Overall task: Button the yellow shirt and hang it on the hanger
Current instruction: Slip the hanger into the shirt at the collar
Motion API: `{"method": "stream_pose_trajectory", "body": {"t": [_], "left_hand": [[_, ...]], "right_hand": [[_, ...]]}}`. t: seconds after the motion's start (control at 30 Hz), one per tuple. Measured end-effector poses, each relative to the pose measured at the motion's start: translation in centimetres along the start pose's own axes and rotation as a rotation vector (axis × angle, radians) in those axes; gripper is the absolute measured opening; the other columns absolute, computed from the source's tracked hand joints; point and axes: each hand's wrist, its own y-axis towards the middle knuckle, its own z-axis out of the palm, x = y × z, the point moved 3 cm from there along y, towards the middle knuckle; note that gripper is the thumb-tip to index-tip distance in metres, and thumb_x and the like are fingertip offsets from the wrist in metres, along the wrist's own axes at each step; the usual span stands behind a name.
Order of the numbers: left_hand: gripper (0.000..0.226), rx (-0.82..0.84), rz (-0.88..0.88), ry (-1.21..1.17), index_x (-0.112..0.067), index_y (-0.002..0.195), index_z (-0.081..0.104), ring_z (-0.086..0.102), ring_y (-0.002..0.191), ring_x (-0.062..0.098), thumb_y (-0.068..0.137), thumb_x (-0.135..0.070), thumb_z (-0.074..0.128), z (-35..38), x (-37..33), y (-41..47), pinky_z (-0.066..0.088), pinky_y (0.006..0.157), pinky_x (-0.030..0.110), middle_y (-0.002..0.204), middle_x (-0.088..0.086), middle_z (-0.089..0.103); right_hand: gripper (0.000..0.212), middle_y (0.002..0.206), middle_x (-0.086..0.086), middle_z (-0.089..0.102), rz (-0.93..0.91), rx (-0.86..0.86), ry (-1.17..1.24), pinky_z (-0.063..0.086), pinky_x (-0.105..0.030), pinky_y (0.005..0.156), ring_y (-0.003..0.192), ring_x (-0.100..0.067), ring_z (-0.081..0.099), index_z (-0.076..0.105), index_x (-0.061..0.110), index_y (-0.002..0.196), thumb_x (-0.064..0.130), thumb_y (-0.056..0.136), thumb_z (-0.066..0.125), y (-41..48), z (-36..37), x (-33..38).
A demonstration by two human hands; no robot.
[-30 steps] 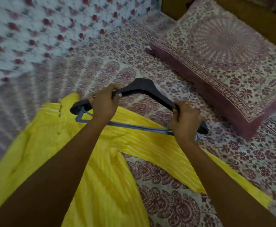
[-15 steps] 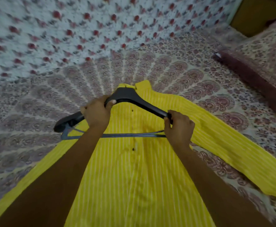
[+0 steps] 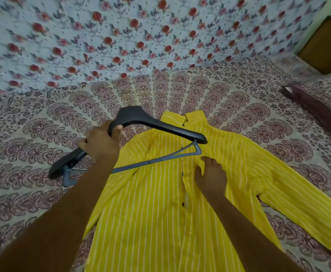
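Head view. Shirt (image 3: 160, 213) lies flat, front up, on the bed (image 3: 33, 193), collar toward the far wall, placket down the middle; one sleeve runs off to the lower right. Left hand (image 3: 100, 143) clamped around the hanger (image 3: 156, 127), held above the shirt's left shoulder, far end over the chest. Right hand (image 3: 210, 174) rests on the shirt just right of the placket, fingers loose, gripping nothing. Bare bedsheet left of the shirt. Pillow (image 3: 321, 108) at right edge, well apart.
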Motion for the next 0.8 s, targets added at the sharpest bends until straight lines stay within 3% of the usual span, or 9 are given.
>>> {"method": "stream_pose_trajectory", "body": {"t": [0.37, 0.53, 0.63, 0.73, 0.8], "left_hand": [[0.033, 0.021, -0.014, 0.015, -0.018, 0.115, 0.058, 0.051, 0.103, 0.040, 0.095, -0.041, 0.045, 3.4, -0.3, 5.2, 0.023, 0.100, 0.050, 0.097, 0.021, 0.060], [0.043, 0.036, 0.015, 0.054, -0.018, 0.123, 0.055, 0.051, 0.103, 0.041, 0.093, -0.046, 0.043, 4.7, 1.0, 7.4, 0.025, 0.097, 0.049, 0.101, 0.025, 0.060], [0.043, 0.043, 0.007, 0.048, -0.018, 0.124, 0.056, 0.050, 0.105, 0.042, 0.093, -0.046, 0.044, 5.2, 1.4, 7.6, 0.024, 0.096, 0.049, 0.100, 0.026, 0.060], [0.041, 0.060, -0.021, 0.037, -0.017, 0.122, 0.057, 0.047, 0.109, 0.042, 0.094, -0.044, 0.044, 5.7, 1.5, 7.2, 0.017, 0.098, 0.047, 0.101, 0.026, 0.060], [0.041, 0.072, -0.034, 0.050, -0.018, 0.122, 0.057, 0.047, 0.110, 0.042, 0.094, -0.045, 0.042, 6.3, 1.8, 7.0, 0.018, 0.098, 0.048, 0.102, 0.026, 0.060]], "right_hand": [[0.059, 0.124, -0.014, 0.046, -0.011, 0.186, -0.128, 0.041, -0.041, 0.089, 0.116, -0.032, 0.046, 0.042, 0.005, 0.128, 0.040, 0.083, 0.060, 8.9, 4.9, 1.9], [0.039, 0.117, -0.017, 0.048, 0.047, 0.143, -0.093, 0.040, -0.035, 0.070, 0.104, -0.036, 0.052, 0.051, 0.003, 0.112, 0.024, 0.082, 0.064, 11.7, 6.0, 1.3], [0.024, 0.102, -0.019, 0.057, 0.083, 0.098, 0.055, 0.031, -0.030, 0.062, 0.093, -0.037, 0.056, 0.056, 0.001, 0.096, 0.021, 0.082, 0.055, 13.0, 5.5, 0.4], [0.041, 0.080, -0.018, 0.059, 0.197, -0.074, 0.356, 0.025, -0.028, 0.060, 0.076, -0.033, 0.054, 0.056, -0.001, 0.084, 0.037, 0.071, 0.043, 13.1, 4.0, -0.6], [0.039, 0.074, -0.016, 0.053, 0.227, -0.189, 0.510, 0.022, -0.028, 0.058, 0.069, -0.026, 0.046, 0.055, -0.001, 0.082, 0.036, 0.075, 0.045, 12.9, 3.0, -0.9]]}}
